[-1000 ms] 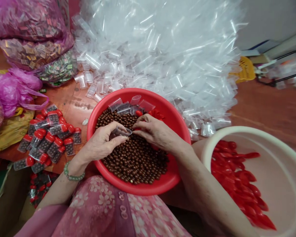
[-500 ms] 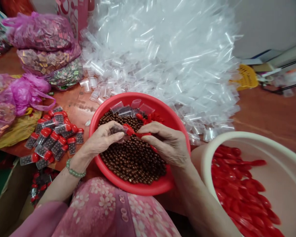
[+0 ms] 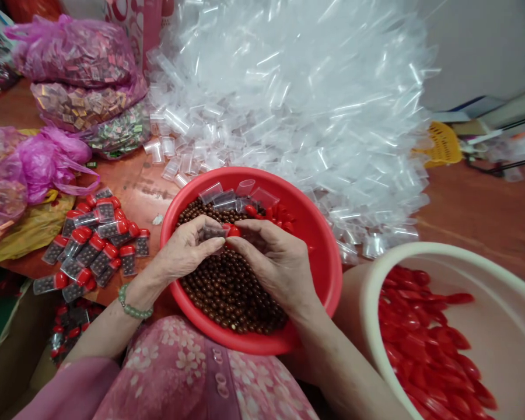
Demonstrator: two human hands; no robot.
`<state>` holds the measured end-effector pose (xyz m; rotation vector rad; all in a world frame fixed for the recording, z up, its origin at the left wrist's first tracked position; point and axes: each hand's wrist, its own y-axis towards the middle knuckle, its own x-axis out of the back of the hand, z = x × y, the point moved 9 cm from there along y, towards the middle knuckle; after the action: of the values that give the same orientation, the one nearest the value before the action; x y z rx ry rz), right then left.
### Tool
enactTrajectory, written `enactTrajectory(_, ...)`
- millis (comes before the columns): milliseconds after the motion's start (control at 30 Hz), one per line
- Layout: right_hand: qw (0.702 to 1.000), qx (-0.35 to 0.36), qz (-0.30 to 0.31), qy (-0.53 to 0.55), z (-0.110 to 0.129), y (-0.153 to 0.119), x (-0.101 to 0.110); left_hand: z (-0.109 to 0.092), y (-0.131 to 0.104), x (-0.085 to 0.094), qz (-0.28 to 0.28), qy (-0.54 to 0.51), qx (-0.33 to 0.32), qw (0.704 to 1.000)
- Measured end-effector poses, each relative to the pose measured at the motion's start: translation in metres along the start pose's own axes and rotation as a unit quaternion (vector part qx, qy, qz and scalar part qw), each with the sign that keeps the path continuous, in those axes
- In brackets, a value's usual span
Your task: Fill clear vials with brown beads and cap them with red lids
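Pressure from my right hand is what worries me through the head camera: its thumb and fingers pinch the red cap at one end of the clear tube, which my left hand grips above the brown balls in the red basin. Pushed at a slant, the cap could seat crooked or pop off; squeezed too hard, the tube might flex and slip. A loose cap could let its contents spill.
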<state>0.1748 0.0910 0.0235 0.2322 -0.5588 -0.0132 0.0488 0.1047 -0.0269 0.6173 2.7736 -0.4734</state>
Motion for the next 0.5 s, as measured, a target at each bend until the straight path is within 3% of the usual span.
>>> enactTrajectory(100, 0.994, 0.067, -0.017, -0.09, 0.021, -0.005, -0.004, 0.0, 0.001, 0.002, -0.009, -0.017, -0.005, 1.0)
enactTrajectory(233, 0.991, 0.071, -0.013, -0.112, 0.02, -0.001, -0.012, -0.004, 0.003, 0.001, -0.004, -0.011, -0.024, 1.0)
enactTrajectory(367, 1.0, 0.006, 0.019, -0.002, -0.007, 0.014, -0.009, 0.001, 0.002, -0.001, 0.012, -0.053, 0.003, 0.999)
enactTrajectory(500, 0.986, -0.088, 0.042, 0.136, -0.031, 0.022, -0.002, 0.004, -0.002, -0.007, 0.048, -0.068, 0.033, 0.996)
